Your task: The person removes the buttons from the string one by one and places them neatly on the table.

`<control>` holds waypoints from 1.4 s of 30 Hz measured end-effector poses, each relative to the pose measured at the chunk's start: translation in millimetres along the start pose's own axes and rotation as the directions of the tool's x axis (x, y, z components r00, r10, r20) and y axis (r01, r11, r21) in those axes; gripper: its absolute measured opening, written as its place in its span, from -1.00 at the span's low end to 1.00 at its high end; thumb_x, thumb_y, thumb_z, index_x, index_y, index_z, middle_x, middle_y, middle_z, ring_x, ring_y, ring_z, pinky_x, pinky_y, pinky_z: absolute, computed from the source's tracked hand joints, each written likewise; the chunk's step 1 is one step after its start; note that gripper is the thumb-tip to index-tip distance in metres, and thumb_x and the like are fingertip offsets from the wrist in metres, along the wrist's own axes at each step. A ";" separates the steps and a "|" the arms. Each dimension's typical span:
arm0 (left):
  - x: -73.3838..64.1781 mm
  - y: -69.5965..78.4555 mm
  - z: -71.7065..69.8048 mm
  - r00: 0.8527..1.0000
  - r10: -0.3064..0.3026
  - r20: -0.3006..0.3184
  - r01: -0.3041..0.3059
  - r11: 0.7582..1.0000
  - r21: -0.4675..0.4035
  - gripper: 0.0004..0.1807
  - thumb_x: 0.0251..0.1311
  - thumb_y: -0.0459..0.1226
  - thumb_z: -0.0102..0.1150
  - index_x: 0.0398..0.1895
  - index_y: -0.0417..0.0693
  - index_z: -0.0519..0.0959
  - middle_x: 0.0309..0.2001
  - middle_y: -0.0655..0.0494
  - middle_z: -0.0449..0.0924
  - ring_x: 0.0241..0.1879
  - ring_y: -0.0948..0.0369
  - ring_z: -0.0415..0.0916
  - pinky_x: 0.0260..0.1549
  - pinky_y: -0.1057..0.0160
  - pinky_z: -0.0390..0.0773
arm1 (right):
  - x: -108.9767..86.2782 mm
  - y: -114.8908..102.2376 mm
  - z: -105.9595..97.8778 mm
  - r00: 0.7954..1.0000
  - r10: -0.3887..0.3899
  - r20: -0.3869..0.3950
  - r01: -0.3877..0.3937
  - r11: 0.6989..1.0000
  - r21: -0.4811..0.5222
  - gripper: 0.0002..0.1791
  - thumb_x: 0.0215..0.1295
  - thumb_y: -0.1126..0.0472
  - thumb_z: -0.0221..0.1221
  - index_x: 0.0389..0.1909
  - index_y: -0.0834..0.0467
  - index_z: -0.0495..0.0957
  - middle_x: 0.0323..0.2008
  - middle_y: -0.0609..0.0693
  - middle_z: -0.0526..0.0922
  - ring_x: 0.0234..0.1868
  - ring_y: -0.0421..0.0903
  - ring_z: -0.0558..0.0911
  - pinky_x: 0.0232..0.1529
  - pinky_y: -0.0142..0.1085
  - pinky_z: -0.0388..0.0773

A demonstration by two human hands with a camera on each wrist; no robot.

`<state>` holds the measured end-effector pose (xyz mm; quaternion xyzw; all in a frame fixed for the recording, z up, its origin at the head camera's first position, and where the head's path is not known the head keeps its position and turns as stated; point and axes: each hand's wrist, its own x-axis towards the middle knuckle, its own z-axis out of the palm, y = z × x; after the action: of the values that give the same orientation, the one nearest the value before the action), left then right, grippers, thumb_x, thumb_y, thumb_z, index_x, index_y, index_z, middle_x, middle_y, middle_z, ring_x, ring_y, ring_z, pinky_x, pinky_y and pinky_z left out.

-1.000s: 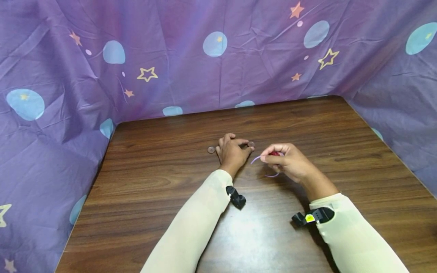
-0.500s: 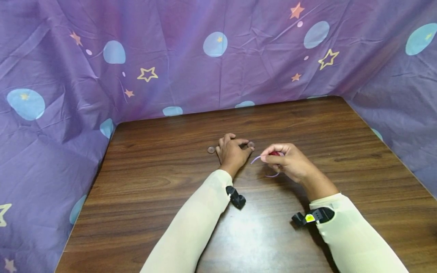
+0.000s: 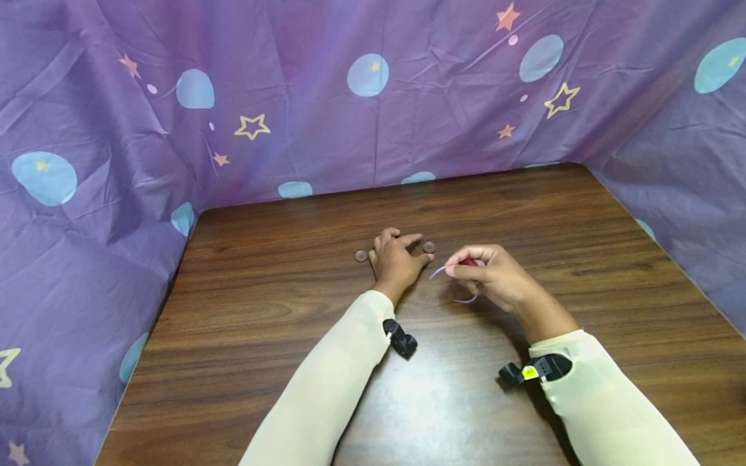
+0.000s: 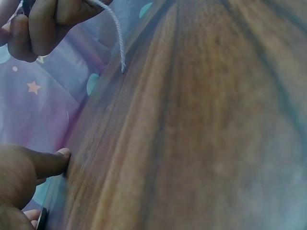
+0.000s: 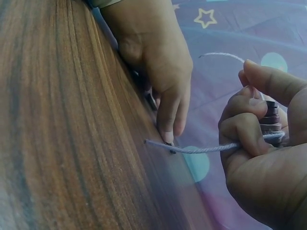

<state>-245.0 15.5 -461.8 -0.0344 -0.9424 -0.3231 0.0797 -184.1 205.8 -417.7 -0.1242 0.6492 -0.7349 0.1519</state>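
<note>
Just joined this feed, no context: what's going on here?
A person's right grip holds a lilac cord and a stack of dark discs that looks threaded on it; one cord end sticks out past the pinching thumb and index finger, the other trails below. The left grip is down at the wood-grain table, thumb and index finger spread either side of one brown button; whether they touch it is unclear. A second brown button lies on that grip's other side.

curved lavender cord (image 5: 194, 150), two brown buttons (image 3: 429, 247) lying apart
</note>
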 end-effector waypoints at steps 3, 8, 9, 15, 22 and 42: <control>-1.2 0.0 -2.0 1.000 0.008 0.006 -0.008 1.000 -0.006 -0.39 -0.06 0.14 0.47 0.15 0.42 0.61 0.30 0.11 0.38 0.27 0.11 0.26 0.03 0.05 0.27 | 0.2 1.3 -0.9 1.000 -0.002 0.007 0.002 1.000 0.006 -0.84 0.24 0.42 0.24 -0.33 0.09 0.69 -0.54 -0.14 0.62 -0.66 -0.27 0.38 -0.66 -0.44 0.20; -4.2 -0.6 -4.8 1.000 0.026 -0.010 -0.026 0.999 -0.040 -0.33 -0.11 0.07 0.53 0.19 0.38 0.59 0.33 0.08 0.37 0.29 0.11 0.28 0.03 0.07 0.30 | 0.5 1.8 -1.3 1.000 0.001 0.016 -0.001 1.000 -0.005 -0.82 0.26 0.43 0.22 -0.32 0.08 0.69 -0.51 -0.14 0.64 -0.65 -0.27 0.39 -0.65 -0.46 0.22; -4.9 -0.5 -5.4 0.999 0.029 -0.017 -0.030 0.998 -0.052 -0.32 -0.13 0.05 0.54 0.19 0.36 0.59 0.33 0.07 0.37 0.30 0.11 0.28 0.04 0.07 0.30 | 0.5 1.6 -1.0 1.000 0.001 0.017 -0.001 1.000 -0.009 -0.81 0.27 0.43 0.22 -0.32 0.08 0.69 -0.51 -0.14 0.64 -0.65 -0.27 0.39 -0.65 -0.46 0.22; -10.7 -1.6 -7.7 0.999 0.026 -0.040 -0.031 0.992 -0.125 -0.21 -0.22 -0.03 0.61 0.24 0.33 0.56 0.35 0.03 0.33 0.34 0.09 0.28 0.15 0.02 0.34 | 0.5 1.4 0.9 1.000 0.011 0.000 -0.011 1.000 -0.009 -0.81 0.25 0.43 0.23 -0.33 0.07 0.70 -0.52 -0.15 0.63 -0.65 -0.26 0.38 -0.65 -0.46 0.23; -19.6 -9.5 -11.2 0.998 0.031 -0.060 -0.046 0.963 -0.265 -0.14 -0.25 -0.15 0.64 0.29 0.23 0.52 0.38 -0.04 0.29 0.40 0.04 0.23 0.40 0.06 0.26 | 2.1 2.6 2.0 1.000 0.006 0.022 -0.006 1.000 0.006 -0.80 0.25 0.44 0.23 -0.34 0.07 0.70 -0.55 -0.15 0.61 -0.66 -0.27 0.37 -0.66 -0.44 0.19; -74.4 -25.5 -45.4 0.992 0.126 0.013 -0.115 0.939 -0.325 0.03 -0.25 -0.21 0.65 0.43 0.21 0.36 0.54 -0.05 0.05 0.48 -0.10 0.15 0.40 -0.04 0.30 | 2.4 -1.8 2.8 0.997 0.027 0.071 -0.033 0.997 0.076 -0.67 0.31 0.50 0.08 0.06 0.21 0.38 -0.28 -0.09 0.61 -0.46 -0.29 0.49 -0.46 -0.47 0.42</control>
<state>-168.8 -33.5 -454.7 -0.1098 -0.8738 -0.4675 0.0769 -185.4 202.5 -415.6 -0.1341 0.6164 -0.7523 0.1902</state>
